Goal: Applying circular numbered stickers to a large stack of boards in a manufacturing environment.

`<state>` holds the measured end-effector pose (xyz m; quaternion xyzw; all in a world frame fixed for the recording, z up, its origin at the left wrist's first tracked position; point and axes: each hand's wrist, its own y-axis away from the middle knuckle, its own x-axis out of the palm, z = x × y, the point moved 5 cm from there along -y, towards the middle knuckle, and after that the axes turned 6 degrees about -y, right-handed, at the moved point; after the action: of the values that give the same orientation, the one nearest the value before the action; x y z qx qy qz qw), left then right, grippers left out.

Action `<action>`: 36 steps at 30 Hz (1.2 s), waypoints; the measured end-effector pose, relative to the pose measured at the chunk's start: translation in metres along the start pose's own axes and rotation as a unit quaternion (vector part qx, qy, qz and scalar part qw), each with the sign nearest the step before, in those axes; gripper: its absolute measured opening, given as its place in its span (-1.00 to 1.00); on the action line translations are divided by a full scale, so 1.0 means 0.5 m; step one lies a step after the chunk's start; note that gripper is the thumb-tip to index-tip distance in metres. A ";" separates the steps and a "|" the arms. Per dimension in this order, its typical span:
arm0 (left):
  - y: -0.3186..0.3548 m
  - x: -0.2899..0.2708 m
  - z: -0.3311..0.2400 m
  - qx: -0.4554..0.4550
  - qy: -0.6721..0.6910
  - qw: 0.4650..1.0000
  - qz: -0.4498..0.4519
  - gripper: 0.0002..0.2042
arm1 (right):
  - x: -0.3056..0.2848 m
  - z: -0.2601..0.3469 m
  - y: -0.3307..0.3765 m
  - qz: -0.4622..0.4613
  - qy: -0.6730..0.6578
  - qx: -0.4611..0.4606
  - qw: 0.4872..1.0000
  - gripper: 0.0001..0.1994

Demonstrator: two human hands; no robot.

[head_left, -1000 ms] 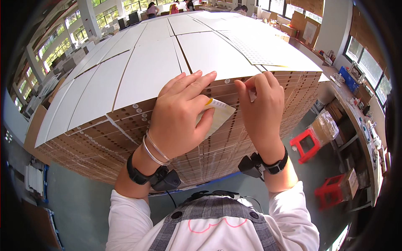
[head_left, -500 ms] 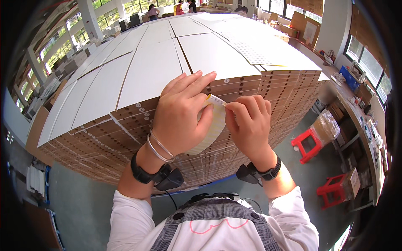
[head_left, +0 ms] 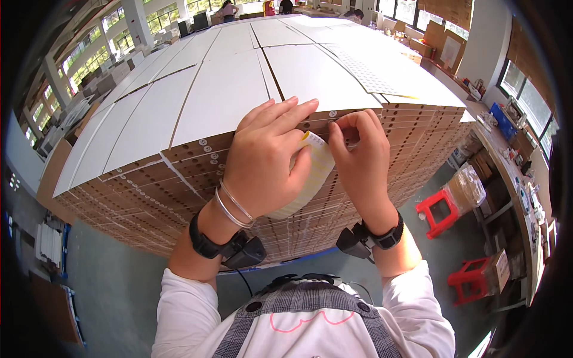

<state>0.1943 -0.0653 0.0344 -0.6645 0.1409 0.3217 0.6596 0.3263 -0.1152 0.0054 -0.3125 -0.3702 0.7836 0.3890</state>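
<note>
A big stack of white-topped panels (head_left: 227, 77) with brown, hole-dotted edges is in front of me. Over its near edge my left hand (head_left: 265, 152) holds a curled sheet of small round stickers (head_left: 319, 164), pale with yellow stripes, between thumb and fingers. The left fingertips reach onto the white top. Just right of the sheet, my right hand (head_left: 363, 143) has thumb and forefinger pinched close to the top panel's brown edge; whatever is between them is too small to make out. Small round stickers (head_left: 206, 149) sit on the panel edges left of my left hand.
Another sticker sheet (head_left: 373, 77) lies on the stack's top at the right. Red stools (head_left: 439, 212) bearing boxes stand on the floor to the right, beside a long cluttered workbench (head_left: 525, 185). Several people are at the far end of the room. Dark devices are strapped to both my wrists.
My right hand has left the sticker sheet's upper corner and moved up and slightly right to the panel edge. My left hand still holds the sheet. The view has shifted slightly.
</note>
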 end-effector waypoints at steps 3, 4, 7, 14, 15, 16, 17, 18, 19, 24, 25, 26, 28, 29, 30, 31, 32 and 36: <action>0.000 -0.002 0.001 -0.001 -0.009 1.000 0.003 -0.93 | -0.010 0.006 -0.011 0.015 0.087 -0.015 0.996 -0.83; 0.000 -0.001 0.001 -0.001 -0.007 1.000 0.005 -0.93 | -0.014 0.004 -0.012 0.028 0.147 -0.018 0.989 -0.82; -0.001 0.001 0.002 0.003 -0.006 1.000 -0.001 -0.93 | -0.021 0.005 -0.003 0.006 0.167 -0.103 0.981 -0.82; -0.001 0.001 0.000 0.002 -0.011 1.000 0.003 -0.93 | -0.003 0.040 0.036 0.011 0.096 -0.225 0.970 -0.84; 0.000 0.001 0.000 0.001 -0.012 1.000 0.003 -0.93 | -0.004 0.041 0.038 0.003 0.105 -0.235 0.966 -0.85; 0.000 0.001 0.000 0.001 -0.012 1.000 0.003 -0.93 | -0.004 0.042 0.041 0.003 0.105 -0.234 0.967 -0.85; -0.001 0.001 0.001 0.000 -0.012 1.000 0.003 -0.93 | -0.006 0.045 0.045 -0.005 0.121 -0.241 0.963 -0.85; -0.001 0.001 0.001 0.000 -0.013 1.000 0.003 -0.93 | -0.007 0.049 0.048 -0.012 0.137 -0.249 0.959 -0.85; 0.000 0.000 0.002 -0.001 -0.013 1.000 0.003 -0.93 | -0.008 0.051 0.050 -0.012 0.136 -0.249 0.959 -0.85; -0.001 0.002 0.003 0.000 -0.012 1.000 0.004 -0.92 | -0.009 0.003 0.039 0.004 -0.066 -0.023 0.998 -0.86; -0.001 0.001 0.002 0.000 -0.013 1.000 0.004 -0.92 | -0.007 0.000 0.037 0.004 -0.067 -0.023 0.998 -0.86; -0.001 0.000 0.001 -0.001 -0.012 1.000 0.003 -0.92 | -0.004 -0.008 0.032 0.001 -0.072 -0.009 0.997 -0.87; -0.001 0.002 0.001 -0.002 -0.010 1.000 0.003 -0.92 | 0.001 -0.018 0.029 -0.003 -0.077 0.007 0.997 -0.88; -0.001 0.002 0.001 -0.002 -0.010 1.000 0.001 -0.92 | 0.003 -0.020 0.028 0.000 -0.060 0.006 0.998 -0.89; 0.000 0.002 0.002 -0.003 -0.012 1.000 0.000 -0.92 | 0.006 -0.020 0.028 0.004 -0.044 0.005 0.999 -0.89; 0.000 0.001 0.002 -0.003 -0.012 1.000 0.000 -0.92 | 0.008 -0.018 0.027 0.004 -0.045 0.005 0.999 -0.89; 0.000 0.001 0.002 -0.003 -0.011 1.000 0.001 -0.92 | 0.009 -0.015 0.026 -0.004 -0.038 0.010 0.999 -0.89; 0.000 0.003 0.001 -0.001 -0.014 1.000 0.001 -0.93 | 0.011 -0.012 0.024 -0.013 0.032 -0.006 0.999 -0.87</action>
<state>0.1951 -0.0647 0.0335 -0.6604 0.1321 0.3311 0.6609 0.3239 -0.1136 -0.0087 -0.3345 -0.3667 0.7657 0.4091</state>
